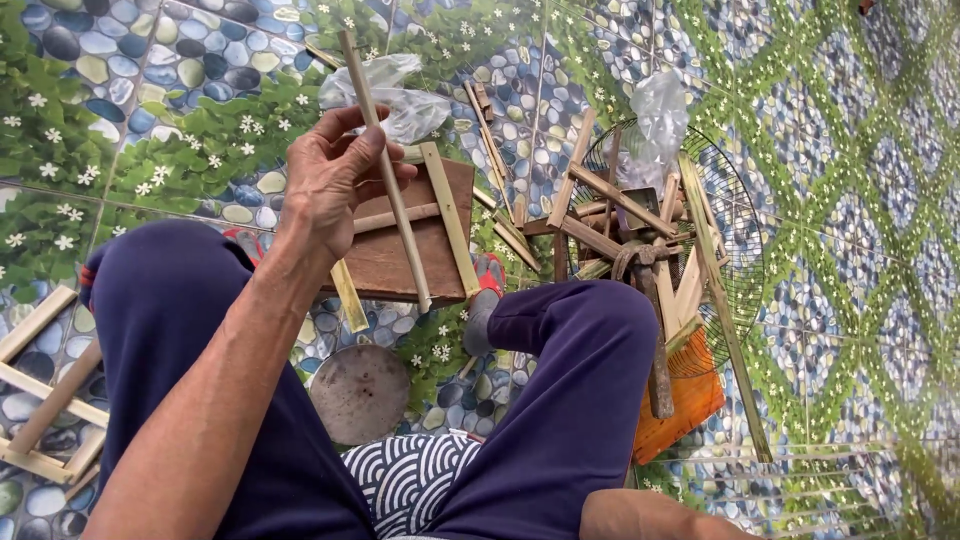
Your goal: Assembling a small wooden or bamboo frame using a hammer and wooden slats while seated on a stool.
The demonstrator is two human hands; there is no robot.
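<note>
My left hand is raised over my left knee and grips a long thin bamboo stick, which slants from upper left to lower right. Its lower end lies over a brown wooden board on the floor. Flat bamboo strips rest across that board. Only my right forearm shows, at the bottom edge; the right hand itself is out of frame.
A clear plastic bag lies beyond the board. To the right, a round wire guard holds bamboo offcuts and a hammer, above an orange board. A round metal disc sits between my legs, and a wooden frame lies at left.
</note>
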